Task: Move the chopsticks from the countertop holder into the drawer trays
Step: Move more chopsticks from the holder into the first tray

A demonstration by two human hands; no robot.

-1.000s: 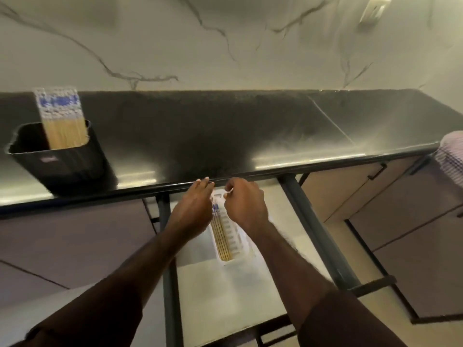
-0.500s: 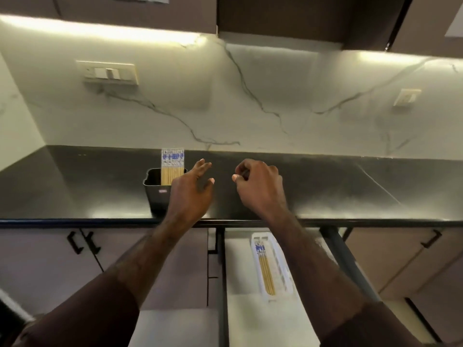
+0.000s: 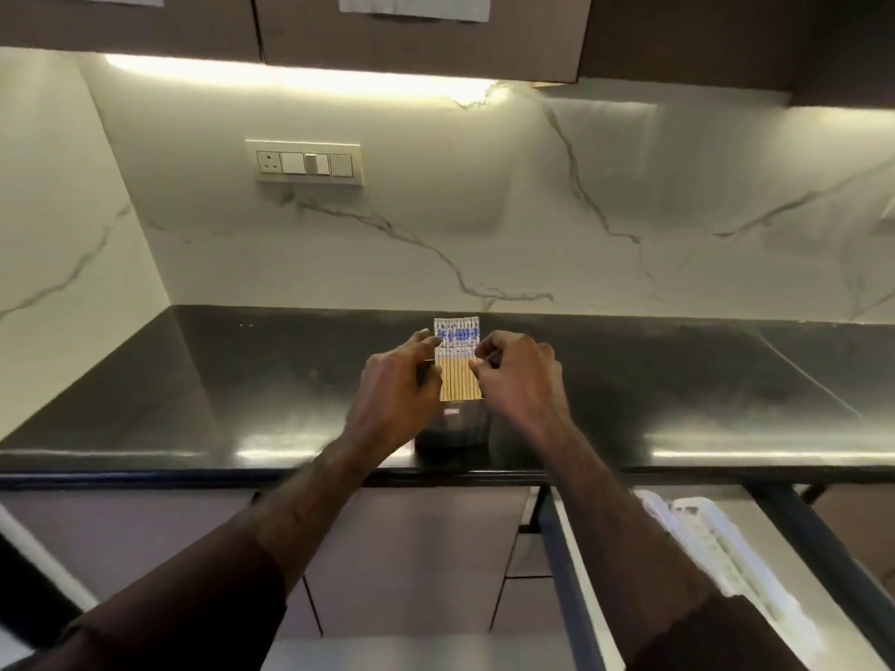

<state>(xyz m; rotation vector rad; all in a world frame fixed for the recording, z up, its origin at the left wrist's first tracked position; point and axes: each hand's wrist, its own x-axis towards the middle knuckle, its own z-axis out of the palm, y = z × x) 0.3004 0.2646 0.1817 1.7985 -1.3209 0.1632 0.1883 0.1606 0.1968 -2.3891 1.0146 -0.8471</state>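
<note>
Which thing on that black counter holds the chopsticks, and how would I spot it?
Find the black countertop under the marble wall, then its front edge near the middle. There stands a dark holder, between the left hand and right hand. Pale chopsticks with blue-printed tops stick up out of it.

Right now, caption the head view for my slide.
Both hands, left and right, flank the chopsticks standing in the black holder; open drawer below right.

At frame centre, chopsticks (image 3: 458,364) stand in the holder (image 3: 455,426) on the desk (image 3: 242,380); drawer trays (image 3: 726,549) lie lower right.
</note>
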